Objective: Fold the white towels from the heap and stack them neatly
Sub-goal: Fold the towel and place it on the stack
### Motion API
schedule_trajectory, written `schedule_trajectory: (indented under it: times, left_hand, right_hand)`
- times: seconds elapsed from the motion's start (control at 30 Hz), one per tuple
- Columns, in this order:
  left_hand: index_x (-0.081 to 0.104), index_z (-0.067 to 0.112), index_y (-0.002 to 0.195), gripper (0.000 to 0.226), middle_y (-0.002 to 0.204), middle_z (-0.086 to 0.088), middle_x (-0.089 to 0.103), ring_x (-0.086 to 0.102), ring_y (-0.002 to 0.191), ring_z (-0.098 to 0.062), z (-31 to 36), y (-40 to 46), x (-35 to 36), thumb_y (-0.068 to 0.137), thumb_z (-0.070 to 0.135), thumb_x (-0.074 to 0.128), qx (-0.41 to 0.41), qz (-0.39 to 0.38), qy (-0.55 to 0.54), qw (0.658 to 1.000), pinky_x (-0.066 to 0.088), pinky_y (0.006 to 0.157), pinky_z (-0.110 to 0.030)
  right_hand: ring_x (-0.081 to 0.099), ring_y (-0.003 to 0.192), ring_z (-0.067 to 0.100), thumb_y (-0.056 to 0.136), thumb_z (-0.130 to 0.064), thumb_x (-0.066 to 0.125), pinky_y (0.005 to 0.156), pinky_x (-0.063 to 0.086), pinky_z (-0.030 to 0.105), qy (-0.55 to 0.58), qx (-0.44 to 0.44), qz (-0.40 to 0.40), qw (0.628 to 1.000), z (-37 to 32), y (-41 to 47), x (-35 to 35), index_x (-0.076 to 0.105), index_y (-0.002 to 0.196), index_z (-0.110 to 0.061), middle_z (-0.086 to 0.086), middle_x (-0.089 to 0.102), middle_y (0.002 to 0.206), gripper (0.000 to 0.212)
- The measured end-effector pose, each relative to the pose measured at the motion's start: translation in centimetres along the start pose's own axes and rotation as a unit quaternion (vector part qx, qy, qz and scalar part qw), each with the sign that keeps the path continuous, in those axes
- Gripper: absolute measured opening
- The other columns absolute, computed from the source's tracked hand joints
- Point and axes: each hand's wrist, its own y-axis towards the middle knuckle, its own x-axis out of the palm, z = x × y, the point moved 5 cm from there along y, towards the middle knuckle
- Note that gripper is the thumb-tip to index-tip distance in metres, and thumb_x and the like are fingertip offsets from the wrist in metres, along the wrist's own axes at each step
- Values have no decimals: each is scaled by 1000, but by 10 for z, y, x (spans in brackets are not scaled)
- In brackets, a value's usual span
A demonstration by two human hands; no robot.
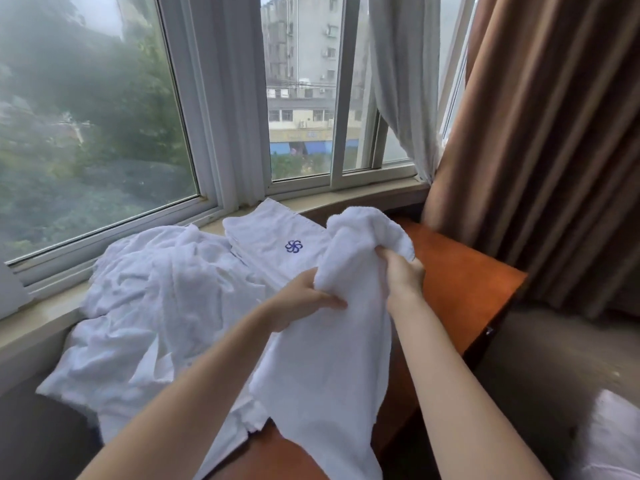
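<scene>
Right hand (pixel 401 271): fingers curled into a bunched upper edge of a white towel (pixel 329 358). Left hand (pixel 304 299): pinching the same towel's side. It hangs over the orange-brown table (pixel 464 285). Heap (pixel 145 299) at nine o'clock; folded stack with blue emblem (pixel 277 244) at twelve. Step: opening out a picked towel. Next: find corners, spread flat.

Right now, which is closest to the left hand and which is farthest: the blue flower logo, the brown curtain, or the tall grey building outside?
From the left hand, in the head view:
1. The blue flower logo, on the folded towel just above the hand.
2. The brown curtain, hanging to the right past the wooden table.
3. The tall grey building, far outside, through the window.
</scene>
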Motion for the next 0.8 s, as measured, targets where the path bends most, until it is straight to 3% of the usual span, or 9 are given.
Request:
schedule_trajectory:
  times: [0.2,0.3,0.43,0.57,0.7,0.8]
  left_hand:
    - [65,33,95,27,91,11,71,68,84,-6,26,84,81,77,15,75,-20,20,39,999,52,63,-16]
    - [65,35,95,26,93,11,70,65,86,-4,40,129,113,78,17,72,-22,62,50,997,50,62,-12]
    - [66,29,91,22,87,6,70,66,85,-15,58,183,140,76,14,72,-17,135,48,990,54,70,-25]
    - [67,23,92,31,87,1,72,68,86,-19,79,221,149,60,24,68,0,190,34,981,55,76,-34]
    - [66,27,80,21,72,11,70,67,74,-13,87,262,158,60,21,67,13,196,26,980,54,69,-30]
    - [66,26,86,21,78,8,71,67,77,-14,74,297,170,69,14,69,20,186,19,982,54,69,-30]
  right_hand:
    - [63,80,16,81,0,66,74,52,30,12,-19,-12,1000,-37,87,-64,68,98,-10,3,68,91,20]
    - [61,81,17,84,-5,66,73,50,31,-34,-16,-46,998,-51,140,-86,64,90,-15,3,65,87,12]
    - [65,85,16,84,-10,70,67,52,24,-43,22,-92,995,-65,203,-102,66,106,-9,5,68,100,23]
    - [66,107,28,83,-5,68,90,54,41,-25,35,-127,991,-76,241,-106,66,116,-4,14,69,114,32]
    - [67,106,27,87,-6,64,96,52,46,-25,-1,-140,990,-88,270,-112,66,114,-9,11,71,109,27]
    - [65,109,24,89,-7,62,100,50,45,-41,-11,-116,992,-84,290,-129,61,123,-11,8,69,116,35]
